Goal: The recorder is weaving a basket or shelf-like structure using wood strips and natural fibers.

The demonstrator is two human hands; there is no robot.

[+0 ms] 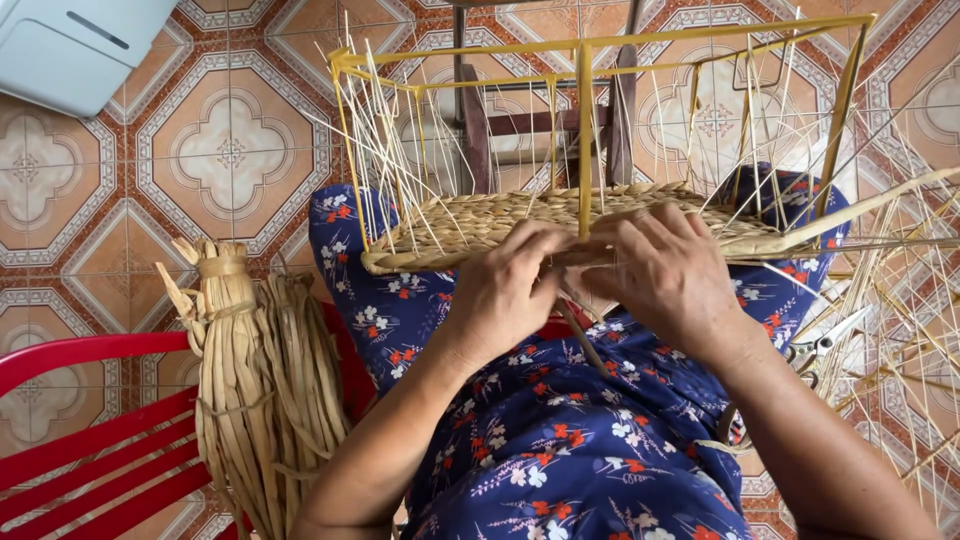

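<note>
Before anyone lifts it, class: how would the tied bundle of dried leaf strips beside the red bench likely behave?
The bundle of dried strips would probably feel light, since its strips look thin and papery. It would likely droop below its tie, where the strips hang loose. It probably wouldn't roll far; its surface looks ragged and uneven.

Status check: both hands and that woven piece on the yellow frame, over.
Left hand and right hand both pinching the near rim of the half-woven straw basket on the yellow wire frame. Loose pale stakes sticking up around.
</note>
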